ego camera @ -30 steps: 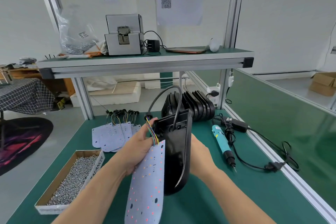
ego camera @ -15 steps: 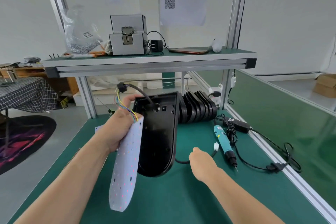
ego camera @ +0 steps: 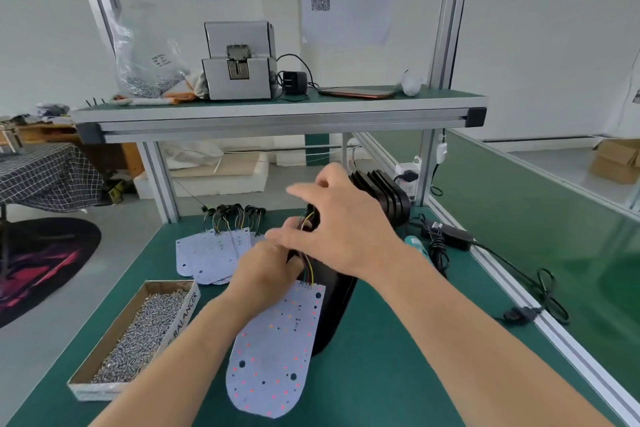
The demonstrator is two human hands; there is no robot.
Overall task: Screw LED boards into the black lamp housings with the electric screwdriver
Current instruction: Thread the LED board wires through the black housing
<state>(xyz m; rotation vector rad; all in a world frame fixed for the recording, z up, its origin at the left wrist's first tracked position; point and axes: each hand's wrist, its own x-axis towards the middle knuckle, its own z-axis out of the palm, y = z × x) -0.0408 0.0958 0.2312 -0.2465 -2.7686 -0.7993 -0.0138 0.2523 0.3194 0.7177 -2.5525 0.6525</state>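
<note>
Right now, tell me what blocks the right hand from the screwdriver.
Nothing visible does. The screwdriver lies on the mat just right of the right hand, partly hidden behind its wrist. That hand is busy at the wires atop the housing.

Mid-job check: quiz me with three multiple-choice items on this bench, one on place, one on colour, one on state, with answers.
1. The screw box sits: A) left of the held LED board B) on the shelf C) on the floor.
2. The electric screwdriver is: A) red B) teal C) yellow.
3. The held board is: A) screwed down B) outside the lamp housing C) in the pile.
Answers: A, it lies beside the left arm; B, its teal body shows behind the right hand; B, the left hand holds it in front of the housing.
</note>
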